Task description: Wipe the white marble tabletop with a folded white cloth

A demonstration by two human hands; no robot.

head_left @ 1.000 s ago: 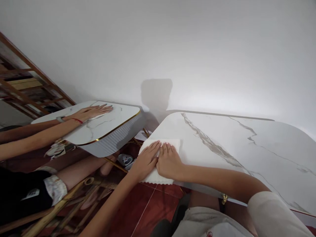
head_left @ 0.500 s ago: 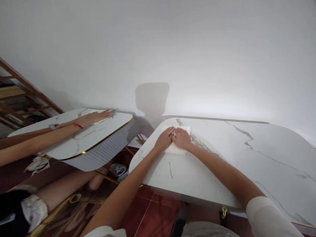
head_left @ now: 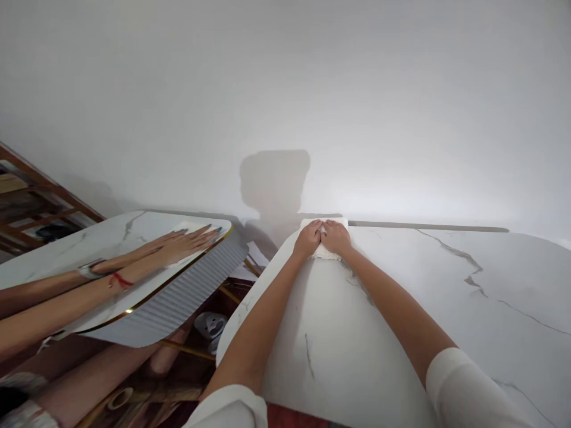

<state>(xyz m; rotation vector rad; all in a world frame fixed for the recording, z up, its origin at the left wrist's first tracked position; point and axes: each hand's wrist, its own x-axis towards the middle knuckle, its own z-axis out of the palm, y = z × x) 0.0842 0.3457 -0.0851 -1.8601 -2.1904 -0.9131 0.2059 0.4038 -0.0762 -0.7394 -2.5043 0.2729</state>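
A white cloth [head_left: 328, 254] lies at the far edge of the white marbled table [head_left: 339, 333], close to the wall. Both hands press on it side by side, their fingertips nearly meeting. My left hand [head_left: 308, 239] rests on the cloth's left part, fingers curled over it. On the right part, my right hand [head_left: 335, 238] bears down with bent fingers. Some of the cloth is hidden beneath the hands.
On the left stands a second marbled table [head_left: 107, 235] with a gold edge and ribbed side; another person's hands [head_left: 187, 242] lie flat on it. A wooden rack [head_left: 40, 205] leans at the far left. The wall [head_left: 401, 107] rises behind both tables.
My hands and the cloth have slid away from me to the table's far edge. The other person's hands have moved right, toward their table's gold edge. The view has shifted slightly.
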